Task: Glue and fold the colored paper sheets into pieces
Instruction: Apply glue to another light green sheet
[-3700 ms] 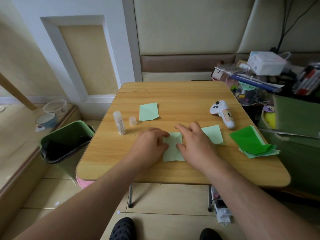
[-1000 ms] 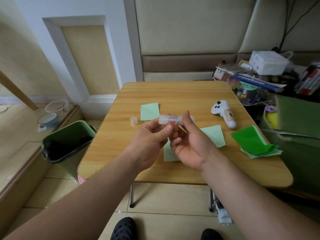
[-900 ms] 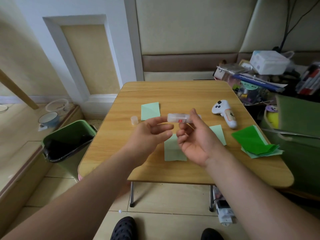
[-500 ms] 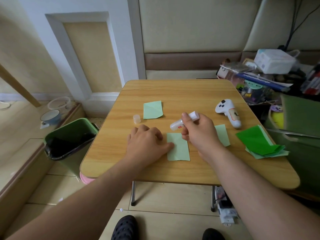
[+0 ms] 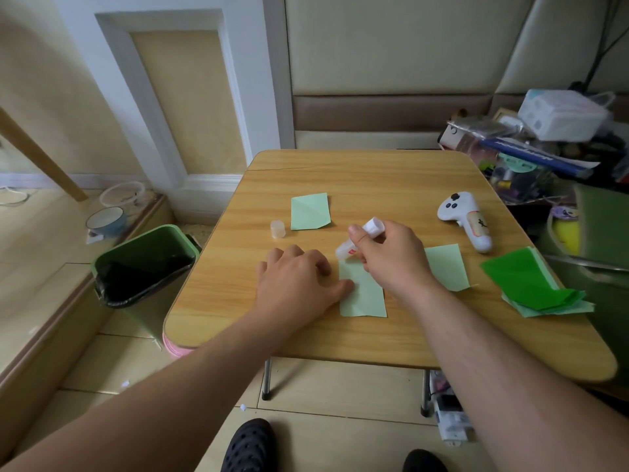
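At centre frame, on the wooden bench (image 5: 374,178), a pale green sheet (image 5: 364,294) lies flat, folded into a tall rectangle with creases showing. The left hand (image 5: 299,281) rests palm down on the bench just left of it, fingers relaxed, the thumb tip pressing the sheet's left edge. The right hand (image 5: 388,257) is curled round a glue stick (image 5: 360,238), held tilted with its white base up and to the right and its open tip down at the sheet's upper left corner; whether the tip touches the paper cannot be told. The stick's cap (image 5: 278,229) stands alone on the bench, up and left of the hands.

Just right of the cap lies a second pale sheet (image 5: 309,211), one corner folded. A third pale sheet (image 5: 446,267) lies right of the right hand, partly hidden by the wrist. At the right edge of the bench sits a stack (image 5: 534,284) of bright green paper over paler sheets, overhanging the edge slightly. Above it, towards the upper right, a white controller (image 5: 466,219) lies on the bench.

Left of the bench, on the floor, stands a green bin (image 5: 143,264) with a black liner. Cluttered boxes and bags fill the upper right of the frame.
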The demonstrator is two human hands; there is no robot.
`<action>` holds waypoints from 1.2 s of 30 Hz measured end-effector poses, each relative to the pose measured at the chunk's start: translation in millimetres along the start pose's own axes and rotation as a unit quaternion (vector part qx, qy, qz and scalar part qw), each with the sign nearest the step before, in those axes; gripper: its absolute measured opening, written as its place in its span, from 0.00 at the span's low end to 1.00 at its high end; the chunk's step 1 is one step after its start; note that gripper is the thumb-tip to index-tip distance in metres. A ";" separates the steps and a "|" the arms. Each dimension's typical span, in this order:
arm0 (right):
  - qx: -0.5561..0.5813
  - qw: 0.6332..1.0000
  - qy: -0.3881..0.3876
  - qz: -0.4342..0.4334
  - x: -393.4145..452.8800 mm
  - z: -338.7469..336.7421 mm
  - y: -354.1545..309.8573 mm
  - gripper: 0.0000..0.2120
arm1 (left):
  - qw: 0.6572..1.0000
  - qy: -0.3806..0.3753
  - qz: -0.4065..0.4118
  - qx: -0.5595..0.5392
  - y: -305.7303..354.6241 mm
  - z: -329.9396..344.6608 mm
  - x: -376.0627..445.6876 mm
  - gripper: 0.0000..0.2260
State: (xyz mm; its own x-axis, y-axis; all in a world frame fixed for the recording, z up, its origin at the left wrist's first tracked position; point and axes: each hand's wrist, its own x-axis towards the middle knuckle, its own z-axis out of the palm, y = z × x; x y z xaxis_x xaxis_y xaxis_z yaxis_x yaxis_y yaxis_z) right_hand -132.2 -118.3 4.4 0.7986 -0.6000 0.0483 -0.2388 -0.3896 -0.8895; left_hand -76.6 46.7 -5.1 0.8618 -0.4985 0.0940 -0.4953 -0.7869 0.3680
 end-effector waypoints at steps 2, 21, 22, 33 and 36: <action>-0.010 1.000 -0.001 -0.004 -0.4 0.4 -1.0 0.16 | 1.000 0.004 0.006 0.004 0.3 0.6 -0.8 0.22; -0.056 0.998 0.016 -0.032 0.0 -5.3 -2.4 0.16 | 0.999 -0.013 0.019 -0.022 -5.1 -3.4 0.7 0.18; -0.052 0.998 0.015 -0.034 -0.6 -4.1 -3.5 0.16 | 0.999 -0.012 0.018 -0.024 -5.2 -3.2 0.6 0.18; -0.082 0.994 -0.022 -0.061 -8.7 -1.8 -10.8 0.13 | 0.999 -0.013 0.023 -0.028 -5.1 -4.2 0.1 0.17; -0.094 0.993 -0.023 -0.064 -7.7 -6.9 -7.9 0.12 | 0.999 -0.014 0.021 -0.030 -5.2 -4.1 0.0 0.16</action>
State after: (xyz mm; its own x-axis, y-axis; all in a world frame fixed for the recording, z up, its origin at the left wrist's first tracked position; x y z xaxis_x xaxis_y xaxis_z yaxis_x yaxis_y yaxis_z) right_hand -140.2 -115.5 14.1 0.8520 -0.5068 0.1309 -0.2292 -0.5860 -0.7772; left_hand -73.6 52.3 -3.2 0.8367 -0.5411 0.0849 -0.5225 -0.7421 0.4199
